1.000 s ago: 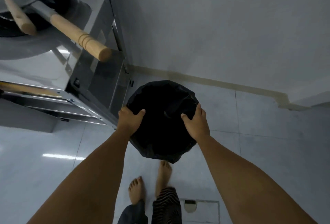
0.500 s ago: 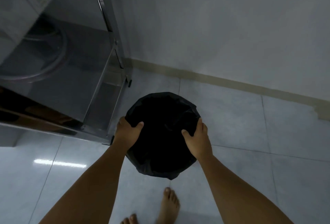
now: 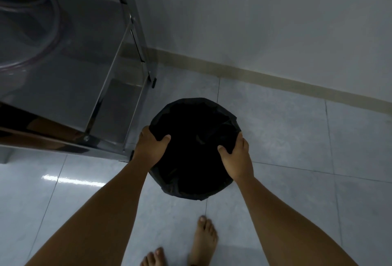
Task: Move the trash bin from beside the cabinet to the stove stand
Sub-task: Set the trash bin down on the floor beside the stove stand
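Observation:
A round trash bin [image 3: 194,149] lined with a black bag is seen from above, just right of the steel stove stand [image 3: 110,100]. My left hand [image 3: 151,145] grips its left rim, thumb inside. My right hand [image 3: 236,156] grips the right rim the same way. The bin's inside is dark and its base is hidden. Whether it touches the floor, I cannot tell.
The stove stand's front right leg [image 3: 129,155] is close to my left wrist, and its rear leg [image 3: 152,81] stands near the wall. A grey wall with a beige skirting [image 3: 275,81] runs behind. My bare feet [image 3: 201,242] are on the pale floor tiles below the bin.
The view has dropped lower beside the stand; the stove top and wooden handles left the frame. The bin, held in both hands, has come down toward the floor next to the stand.

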`<state>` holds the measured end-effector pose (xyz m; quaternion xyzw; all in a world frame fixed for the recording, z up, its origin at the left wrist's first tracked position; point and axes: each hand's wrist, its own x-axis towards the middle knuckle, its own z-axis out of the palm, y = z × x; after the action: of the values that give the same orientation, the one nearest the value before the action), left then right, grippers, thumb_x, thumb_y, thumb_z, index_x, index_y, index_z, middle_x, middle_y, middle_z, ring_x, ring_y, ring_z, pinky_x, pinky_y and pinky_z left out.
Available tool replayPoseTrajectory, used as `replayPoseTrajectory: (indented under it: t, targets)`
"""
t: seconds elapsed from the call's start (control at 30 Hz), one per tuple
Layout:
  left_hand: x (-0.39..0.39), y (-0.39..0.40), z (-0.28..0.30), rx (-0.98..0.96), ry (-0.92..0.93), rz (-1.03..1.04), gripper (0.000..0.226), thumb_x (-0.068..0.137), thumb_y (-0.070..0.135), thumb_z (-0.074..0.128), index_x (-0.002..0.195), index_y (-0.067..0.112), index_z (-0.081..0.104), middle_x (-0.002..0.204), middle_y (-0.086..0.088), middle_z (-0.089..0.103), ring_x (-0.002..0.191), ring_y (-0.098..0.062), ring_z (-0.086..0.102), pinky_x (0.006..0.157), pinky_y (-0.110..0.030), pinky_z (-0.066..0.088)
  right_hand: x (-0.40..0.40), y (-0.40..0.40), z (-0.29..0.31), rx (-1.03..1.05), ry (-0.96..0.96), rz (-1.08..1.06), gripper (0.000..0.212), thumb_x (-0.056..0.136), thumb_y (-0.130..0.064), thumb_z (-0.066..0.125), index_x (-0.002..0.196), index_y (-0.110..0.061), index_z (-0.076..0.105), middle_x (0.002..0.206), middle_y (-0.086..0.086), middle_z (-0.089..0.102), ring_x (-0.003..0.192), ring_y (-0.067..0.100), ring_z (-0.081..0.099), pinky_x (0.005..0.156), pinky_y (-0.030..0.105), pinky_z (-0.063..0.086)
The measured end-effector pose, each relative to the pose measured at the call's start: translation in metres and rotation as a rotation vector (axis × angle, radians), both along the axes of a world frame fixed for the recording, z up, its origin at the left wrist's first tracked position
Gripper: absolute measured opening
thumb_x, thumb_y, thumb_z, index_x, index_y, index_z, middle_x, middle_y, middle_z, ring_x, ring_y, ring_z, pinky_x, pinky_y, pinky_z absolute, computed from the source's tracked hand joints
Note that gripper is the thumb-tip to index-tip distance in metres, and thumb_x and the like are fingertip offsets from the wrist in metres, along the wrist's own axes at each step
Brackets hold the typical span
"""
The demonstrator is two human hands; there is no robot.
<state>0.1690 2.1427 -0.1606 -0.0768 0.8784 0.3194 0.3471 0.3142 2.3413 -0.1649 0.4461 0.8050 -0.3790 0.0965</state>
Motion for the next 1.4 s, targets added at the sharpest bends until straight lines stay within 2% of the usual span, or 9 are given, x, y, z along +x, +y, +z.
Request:
replayPoseTrajectory:
  t: [0.2, 0.27, 0.33, 0.37, 0.43, 0.63, 0.8, 1.0, 1.4]
  targets:
    - [0.005, -0.002, -0.011, 0.034, 0.027, -0.019, 0.084, 0.09, 0.048, 0.062, 0.156, 0.011, 0.024, 0.153, -0.016, 0.042, 0.138, -0.042, 0.046, 0.112, -0.051, 0.04, 0.002, 0.004, -0.005, 0.025, 0.018, 0.037, 0.085, 0.093, -0.047, 0.054, 0.156, -0.018, 0.006, 0.162, 0.008, 0.016, 0.142, 0.033, 0.032, 0.109, 0.05, 0.038]
    - [0.011, -0.007, -0.015, -0.047, 0.078, -0.124, 0.086, 0.095, 0.053, 0.051, 0.16, 0.011, 0.014, 0.164, -0.016, 0.025, 0.15, -0.04, 0.031, 0.121, -0.052, 0.027, 0.006, -0.001, -0.007, 0.128, 0.006, 0.072, 0.083, 0.094, -0.05, 0.048, 0.157, -0.016, 0.005, 0.164, 0.006, 0.009, 0.147, 0.031, 0.022, 0.111, 0.05, 0.035]
    - [0.02, -0.015, -0.021, -0.196, 0.235, -0.304, 0.085, 0.1, 0.059, 0.029, 0.162, 0.01, -0.002, 0.171, -0.012, 0.0, 0.159, -0.032, 0.005, 0.126, -0.047, 0.003, 0.013, -0.01, -0.011, 0.239, 0.025, 0.077, 0.078, 0.097, -0.051, 0.04, 0.157, -0.016, 0.004, 0.165, 0.004, 0.003, 0.15, 0.029, 0.013, 0.114, 0.049, 0.033]
    - [0.024, -0.018, -0.024, -0.215, 0.313, -0.358, 0.084, 0.099, 0.06, 0.019, 0.162, 0.01, -0.006, 0.171, -0.011, -0.007, 0.159, -0.028, -0.003, 0.125, -0.043, -0.005, 0.016, -0.015, -0.014, 0.262, 0.037, 0.065, 0.076, 0.098, -0.05, 0.037, 0.156, -0.015, 0.004, 0.166, 0.004, 0.002, 0.15, 0.028, 0.011, 0.115, 0.049, 0.032]
    - [0.032, -0.021, -0.028, -0.181, 0.381, -0.408, 0.086, 0.094, 0.061, 0.006, 0.162, 0.01, -0.007, 0.171, -0.01, -0.011, 0.159, -0.026, -0.009, 0.123, -0.039, -0.011, 0.02, -0.024, -0.022, 0.273, 0.048, 0.038, 0.073, 0.099, -0.048, 0.035, 0.156, -0.015, 0.004, 0.166, 0.003, 0.001, 0.151, 0.028, 0.01, 0.115, 0.048, 0.033]
    - [0.038, -0.021, -0.05, -0.134, 0.507, -0.379, 0.078, 0.099, 0.053, 0.013, 0.163, 0.011, 0.0, 0.171, -0.008, -0.006, 0.158, -0.021, -0.01, 0.128, -0.037, -0.007, 0.017, -0.035, -0.043, 0.344, 0.123, -0.008, 0.07, 0.099, -0.042, 0.037, 0.156, -0.012, 0.009, 0.165, 0.005, 0.009, 0.149, 0.028, 0.018, 0.109, 0.041, 0.039]
    - [0.025, -0.007, -0.059, -0.126, 0.543, -0.365, 0.084, 0.095, 0.06, 0.004, 0.163, 0.011, -0.001, 0.171, -0.005, -0.008, 0.155, -0.014, -0.016, 0.126, -0.033, -0.01, 0.0, -0.016, -0.048, 0.365, 0.116, 0.005, 0.07, 0.099, -0.043, 0.037, 0.156, -0.013, 0.009, 0.165, 0.003, 0.007, 0.15, 0.025, 0.015, 0.111, 0.044, 0.039]
    - [-0.02, 0.022, -0.067, -0.103, 0.603, -0.33, 0.082, 0.097, 0.058, 0.01, 0.162, 0.008, 0.007, 0.171, -0.011, 0.003, 0.158, -0.022, -0.004, 0.126, -0.038, -0.003, -0.04, 0.015, -0.055, 0.392, 0.15, -0.001, 0.07, 0.099, -0.046, 0.034, 0.156, -0.015, 0.009, 0.165, 0.001, 0.007, 0.15, 0.023, 0.014, 0.112, 0.038, 0.032]
    - [-0.099, 0.085, -0.069, -0.048, 0.679, -0.264, 0.078, 0.099, 0.052, 0.019, 0.162, 0.007, 0.009, 0.171, -0.012, 0.006, 0.159, -0.025, 0.001, 0.128, -0.038, 0.0, -0.126, 0.086, -0.063, 0.406, 0.237, 0.005, 0.068, 0.099, -0.046, 0.032, 0.156, -0.015, 0.011, 0.165, 0.001, 0.012, 0.15, 0.019, 0.015, 0.114, 0.035, 0.025]
